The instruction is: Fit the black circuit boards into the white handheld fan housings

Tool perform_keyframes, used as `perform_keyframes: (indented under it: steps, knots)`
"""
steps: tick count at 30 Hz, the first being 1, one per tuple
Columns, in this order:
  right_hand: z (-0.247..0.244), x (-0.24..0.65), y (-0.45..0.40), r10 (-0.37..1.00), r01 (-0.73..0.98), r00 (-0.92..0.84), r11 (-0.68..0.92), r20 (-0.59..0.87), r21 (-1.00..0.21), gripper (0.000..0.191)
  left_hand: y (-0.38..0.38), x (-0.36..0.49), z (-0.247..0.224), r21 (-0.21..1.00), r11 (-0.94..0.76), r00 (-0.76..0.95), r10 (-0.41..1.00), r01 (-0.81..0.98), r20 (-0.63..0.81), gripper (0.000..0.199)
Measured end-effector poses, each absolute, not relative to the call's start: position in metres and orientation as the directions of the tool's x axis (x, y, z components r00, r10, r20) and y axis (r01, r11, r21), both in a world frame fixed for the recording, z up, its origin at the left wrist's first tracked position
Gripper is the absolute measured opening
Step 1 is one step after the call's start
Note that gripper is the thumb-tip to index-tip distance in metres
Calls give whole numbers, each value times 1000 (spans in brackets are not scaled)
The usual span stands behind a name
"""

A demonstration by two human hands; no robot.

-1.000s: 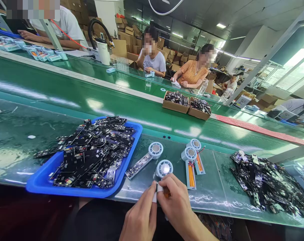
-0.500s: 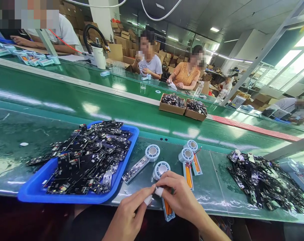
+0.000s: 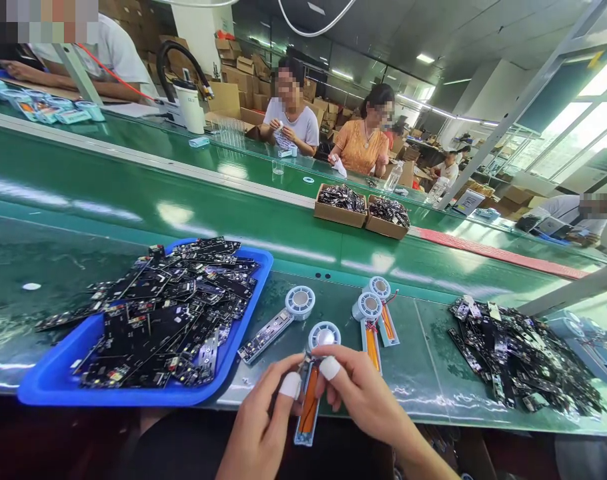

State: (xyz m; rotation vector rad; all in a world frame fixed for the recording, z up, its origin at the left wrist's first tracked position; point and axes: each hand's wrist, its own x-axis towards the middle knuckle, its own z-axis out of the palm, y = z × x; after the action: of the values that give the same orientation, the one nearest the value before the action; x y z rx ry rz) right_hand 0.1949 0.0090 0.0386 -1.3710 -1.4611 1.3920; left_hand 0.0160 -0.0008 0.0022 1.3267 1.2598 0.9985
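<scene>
Two bare hands closed around an open fan housing at a crowded green worktable

The left hand [image 3: 263, 410] is partly curled, thumb and fingers closed on the left side of the light-blue fan housing [image 3: 307, 407], near its neck. The right hand [image 3: 366, 393] curls in from the other side, its index finger reaching across the neck. Each hand has a white wrap on one digit. Whether the fingertips also pinch something small cannot be told, because they cover the neck. The housing's round head points away from the wearer; its open handle, showing an orange strip, points back over the front edge of the worktable [image 3: 436, 393].

Close on the left lies a fan unit with an exposed circuit board [image 3: 268, 333], and beyond it a blue tray [image 3: 133, 398] heaped with black circuit boards [image 3: 158, 320], some spilling over its far left side. Just right of the hands, two fan housings with orange strips [image 3: 370, 307] crowd together; the right hand partly overlaps the nearer handle. Farther right is a loose pile of boards [image 3: 513, 353]. Across the green conveyor [image 3: 233, 213] stand two board-filled cardboard boxes [image 3: 339, 215], with people seated behind.
</scene>
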Motion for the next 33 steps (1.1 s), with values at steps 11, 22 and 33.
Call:
perform_keyframes:
  steps: [11, 22, 33]
  knots:
    - [36, 196, 6, 969, -53, -171, -189, -178, -981, 18, 12, 26, -20, 944, -66, 211, 977, 323, -4, 35]
    - [43, 211, -3, 988, 23, -155, 12, 9, -1000, 17, 23, 41, 7, 939, 309, 364, 900, -150, -238, 49]
    - [31, 215, 2, 969, 736, -11, 176, 248, -654, 19, 6, 51, -30, 974, 212, 31, 976, 80, -215, 64]
